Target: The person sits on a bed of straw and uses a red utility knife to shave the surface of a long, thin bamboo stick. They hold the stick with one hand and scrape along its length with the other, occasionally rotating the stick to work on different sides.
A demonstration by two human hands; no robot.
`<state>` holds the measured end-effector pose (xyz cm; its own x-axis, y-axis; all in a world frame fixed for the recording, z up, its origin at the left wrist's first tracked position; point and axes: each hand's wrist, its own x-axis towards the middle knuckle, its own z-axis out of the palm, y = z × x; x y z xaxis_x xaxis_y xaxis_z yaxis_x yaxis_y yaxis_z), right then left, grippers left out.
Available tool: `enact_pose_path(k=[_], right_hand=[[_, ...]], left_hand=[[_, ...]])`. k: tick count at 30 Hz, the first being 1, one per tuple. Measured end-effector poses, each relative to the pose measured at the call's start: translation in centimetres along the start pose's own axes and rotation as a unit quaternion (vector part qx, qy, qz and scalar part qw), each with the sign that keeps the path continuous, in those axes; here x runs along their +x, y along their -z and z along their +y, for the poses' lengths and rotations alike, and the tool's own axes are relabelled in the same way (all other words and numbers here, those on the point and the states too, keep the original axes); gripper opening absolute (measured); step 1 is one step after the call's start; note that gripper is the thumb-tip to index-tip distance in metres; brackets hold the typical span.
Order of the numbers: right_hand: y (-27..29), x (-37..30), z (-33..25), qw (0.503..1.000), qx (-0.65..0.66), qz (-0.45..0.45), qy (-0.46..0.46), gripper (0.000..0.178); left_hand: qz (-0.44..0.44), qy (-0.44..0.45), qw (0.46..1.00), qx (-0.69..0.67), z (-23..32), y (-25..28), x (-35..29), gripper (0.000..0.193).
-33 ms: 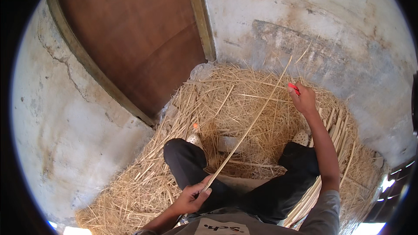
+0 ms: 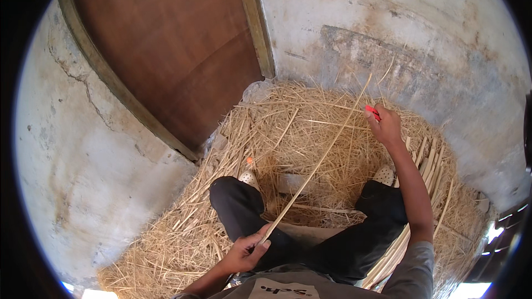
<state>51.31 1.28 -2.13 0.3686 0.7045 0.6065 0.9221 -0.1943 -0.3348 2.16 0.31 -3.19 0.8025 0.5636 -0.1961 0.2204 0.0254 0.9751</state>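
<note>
My left hand point(image 2: 247, 251) is closed around the lower end of a long, thin, pale bamboo-like strip point(image 2: 320, 163), close to my left thigh. The strip slants up and away to the right, and its far tip stands free near the wall. My right hand point(image 2: 386, 124) is farther out to the right, arm stretched, closed on a small red tool point(image 2: 373, 112). Fingers cover most of that tool, so its exact kind is hidden. A fine curved sliver point(image 2: 388, 68) rises just beyond the right hand; whether it touches the tool, I cannot tell.
Straw-like shavings point(image 2: 310, 127) heap over the floor around my feet. Several split strips point(image 2: 429, 160) lie beside my right leg. A brown door point(image 2: 172, 39) stands at the back left, between stained walls point(image 2: 399, 16). A small orange thing point(image 2: 249, 160) lies near my left shoe point(image 2: 249, 178).
The fine sliver beyond my right hand has shifted and curves a little more. The long strip's tip is slightly lower. Both hands keep nearly the same place and grip.
</note>
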Motion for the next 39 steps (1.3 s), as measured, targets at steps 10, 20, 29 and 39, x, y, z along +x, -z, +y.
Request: enact_pose_path(k=[10,20,29,39], right_hand=[[0.5,-0.5,-0.7,0.997,-0.047,0.057,0.002,0.046],[-0.5,-1.0,8.1,0.968,-0.215,0.026,0.127,0.051],[-5.1,-0.9,13.1,0.934,-0.317,-0.117,0.119,0.043],[-2.8,-4.2,14.9,0.932,-0.072,-0.170,-0.314,0.076]], left_hand=[[0.008,-0.012,0.999,0.039,-1.9,-0.9,-1.5,0.036],[-0.002,0.055,0.993,0.101,-0.5,-1.8,-3.6,0.041],[-0.071,0.101,0.982,0.146,-2.2,1.8,-5.8,0.039],[0.116,0.073,0.982,-0.133,-4.2,3.8,-3.8,0.045]])
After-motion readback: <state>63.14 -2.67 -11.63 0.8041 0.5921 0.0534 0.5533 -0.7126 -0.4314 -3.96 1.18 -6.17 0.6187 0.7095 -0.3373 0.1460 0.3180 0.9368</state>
